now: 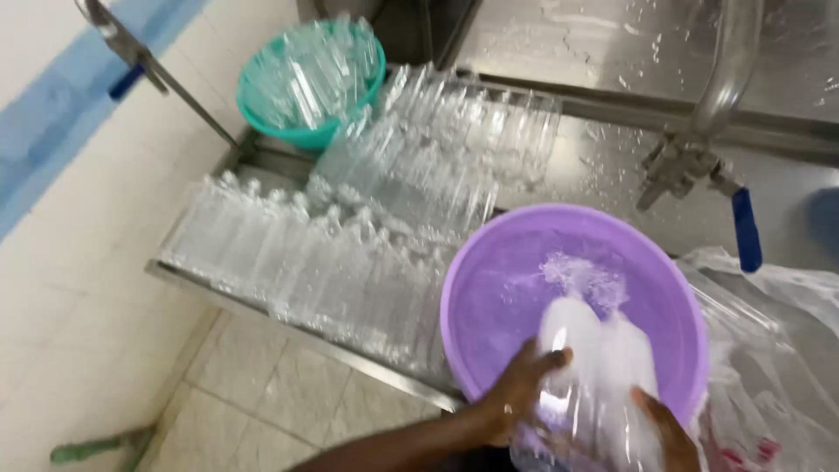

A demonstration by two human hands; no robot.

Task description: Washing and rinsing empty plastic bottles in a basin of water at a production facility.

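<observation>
Rinsing clear plastic bottles [594, 367] over purple basin [489, 288] at tabletop [612, 166] edge. Left hand [516, 393] fingers wrapped round bottle, right hand [669, 433] fingers gripping from other side. Best kept low over water, both grips firm; wet plastic likely slippery.

right hand [669, 433] cut off, bottles [594, 367] perhaps blurred

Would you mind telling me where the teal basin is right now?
In the head view the teal basin sits at the upper left, full of clear plastic bottles, at the far end of the metal tray, behind the rows of bottles and well away from the purple basin.
</observation>
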